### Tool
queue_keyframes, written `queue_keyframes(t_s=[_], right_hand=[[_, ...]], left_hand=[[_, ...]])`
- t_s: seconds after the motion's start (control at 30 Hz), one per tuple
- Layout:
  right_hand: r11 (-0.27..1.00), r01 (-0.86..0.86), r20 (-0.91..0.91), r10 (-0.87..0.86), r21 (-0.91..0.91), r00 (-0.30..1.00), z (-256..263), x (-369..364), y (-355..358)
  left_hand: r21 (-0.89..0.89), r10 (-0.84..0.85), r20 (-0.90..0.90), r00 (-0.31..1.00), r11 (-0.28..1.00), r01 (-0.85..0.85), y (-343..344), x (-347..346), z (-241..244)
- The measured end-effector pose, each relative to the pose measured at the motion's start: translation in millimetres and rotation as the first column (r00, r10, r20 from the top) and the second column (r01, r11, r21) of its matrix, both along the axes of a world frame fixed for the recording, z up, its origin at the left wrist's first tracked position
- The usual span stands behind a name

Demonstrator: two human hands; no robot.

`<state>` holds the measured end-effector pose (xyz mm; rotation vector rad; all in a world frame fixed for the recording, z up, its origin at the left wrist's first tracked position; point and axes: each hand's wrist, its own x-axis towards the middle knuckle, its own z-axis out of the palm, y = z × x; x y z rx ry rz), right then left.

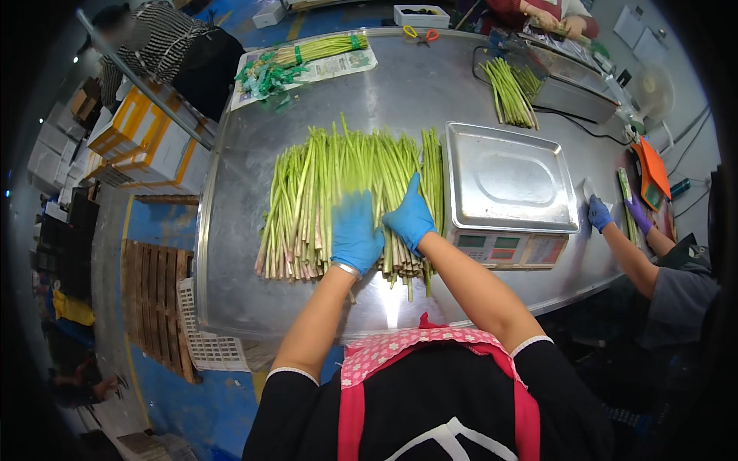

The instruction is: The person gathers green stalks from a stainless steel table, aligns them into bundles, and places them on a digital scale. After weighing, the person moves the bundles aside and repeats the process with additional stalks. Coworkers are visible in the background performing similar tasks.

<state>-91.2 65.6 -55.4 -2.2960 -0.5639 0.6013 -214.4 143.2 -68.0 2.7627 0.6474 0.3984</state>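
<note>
A wide pile of green asparagus spears (311, 196) lies on the stainless steel table (242, 299), tips away from me and pale cut ends towards me. My left hand (354, 233), in a blue glove, rests flat on the middle of the pile with its fingers stretched forward. Just to its right, my right hand (410, 222), also blue-gloved, touches the spears. One of its digits points up, and the others are bent down among the stalks, partly hidden. A narrow row of spears (432, 167) lies at the pile's right edge, beside a weighing scale (510, 178).
At the back left, bundled asparagus (323, 50) and green ties (268, 78) lie on newspaper (346, 64). Scissors (424, 39) sit at the far edge. More asparagus (510, 95) lies beside a metal machine (565, 75). Co-workers' gloved hands (599, 213) are at the right.
</note>
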Motion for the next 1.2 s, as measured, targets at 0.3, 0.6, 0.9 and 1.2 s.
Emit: queue_keyframes(t_s=[0.3, 0.6, 0.9, 1.2], right_hand=[[0.845, 0.215, -0.593, 0.143, 0.49, 0.792, 11, 22, -28], [0.728, 0.339, -0.719, 0.298, 0.597, 0.628, 64, 4, -67], [0.603, 0.309, -0.583, 0.33, 0.736, 0.743, 84, 29, -99], [0.667, 0.183, -0.321, 0.089, 0.722, 0.943, 59, 118, -164]], left_hand=[[-0.054, 0.014, 0.072, 0.997, 0.998, -0.01, 4, -3, -1], [-0.177, 0.095, 0.143, 0.985, 0.982, -0.069, 4, -3, 11], [-0.657, 0.138, 0.525, 0.84, 0.693, 0.297, -56, 66, 108], [-0.703, -0.029, 0.202, 0.979, 0.691, 0.166, -114, 176, 80]])
